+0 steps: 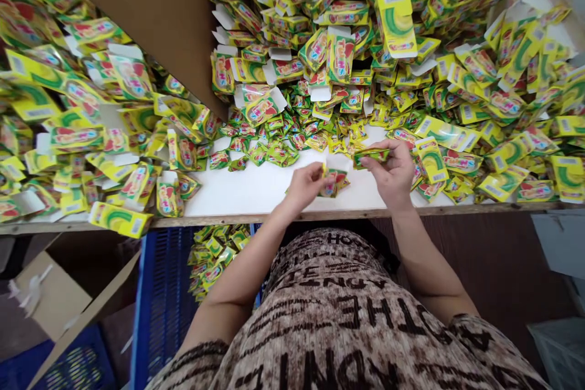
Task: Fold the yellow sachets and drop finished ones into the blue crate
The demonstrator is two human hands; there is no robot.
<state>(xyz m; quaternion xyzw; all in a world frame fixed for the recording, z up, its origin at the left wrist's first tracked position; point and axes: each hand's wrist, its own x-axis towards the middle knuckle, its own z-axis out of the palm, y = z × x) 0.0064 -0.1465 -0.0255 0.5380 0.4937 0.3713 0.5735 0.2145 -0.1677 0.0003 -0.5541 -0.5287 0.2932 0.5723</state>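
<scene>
In the head view my left hand pinches a small yellow-green candy box whose white end flap stands up. The box is just above the white tabletop, near its front edge. To its right, my right hand grips a small green and yellow candy packet between thumb and fingers. The packet is beside the box, apart from it. Loose candy packets lie in a heap beyond my hands. Part of the box is hidden behind my left fingers.
Piles of yellow-green boxes cover the back and both sides. A brown cardboard panel juts in at the upper left. Below the wooden table edge stands a blue crate beside more packets. An opened carton is at lower left.
</scene>
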